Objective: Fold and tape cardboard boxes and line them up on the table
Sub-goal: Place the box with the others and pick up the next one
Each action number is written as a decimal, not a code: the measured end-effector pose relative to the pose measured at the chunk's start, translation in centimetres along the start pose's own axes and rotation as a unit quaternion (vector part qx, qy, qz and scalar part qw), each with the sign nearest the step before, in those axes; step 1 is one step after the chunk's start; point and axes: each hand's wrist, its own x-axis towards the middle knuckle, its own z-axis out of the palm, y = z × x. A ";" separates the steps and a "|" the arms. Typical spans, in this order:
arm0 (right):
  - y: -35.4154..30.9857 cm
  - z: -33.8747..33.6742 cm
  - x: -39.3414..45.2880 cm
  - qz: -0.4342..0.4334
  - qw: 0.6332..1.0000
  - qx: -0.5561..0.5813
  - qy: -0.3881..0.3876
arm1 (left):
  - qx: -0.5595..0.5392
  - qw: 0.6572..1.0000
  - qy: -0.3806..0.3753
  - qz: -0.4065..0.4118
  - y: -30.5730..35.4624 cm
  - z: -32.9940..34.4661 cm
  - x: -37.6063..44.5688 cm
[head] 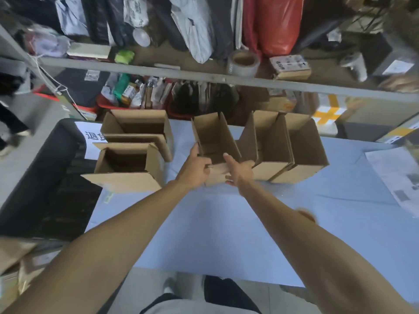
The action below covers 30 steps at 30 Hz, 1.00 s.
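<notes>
Both hands meet on an open cardboard box (215, 143) standing mid-way along the far part of the blue surface (226, 223). The left hand (195, 168) has its grip clamped on the box's near-left wall — thumb up along the edge, fingers curled at the near flap. The right hand (238, 172) holds the near-right corner, thumb raised, fingers wrapped under the flap. Two open boxes (133, 150) stand to the left, two more (292, 146) just right, touching each other. A tape roll (243, 63) lies on the far shelf.
</notes>
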 end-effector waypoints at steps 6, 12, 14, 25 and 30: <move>4.7 -0.4 -4.9 -0.052 0.992 -0.090 -0.065 | -0.017 0.998 -0.056 0.012 -2.0 -0.2 -7.2; 8.7 0.4 -9.4 -0.108 0.990 -0.053 -0.077 | -0.141 0.989 -0.038 0.034 -3.1 -0.8 -13.0; 9.8 0.3 -10.3 -0.176 0.980 -0.081 -0.046 | -0.154 0.988 -0.015 0.030 -3.0 -1.5 -13.9; 14.1 -1.4 -13.1 -0.252 0.945 -0.201 0.048 | -0.186 0.982 -0.020 0.016 -6.8 -4.4 -15.2; 14.8 -1.4 -13.9 -0.210 0.972 -0.096 0.047 | -0.281 0.959 -0.020 -0.016 -8.6 -3.3 -14.8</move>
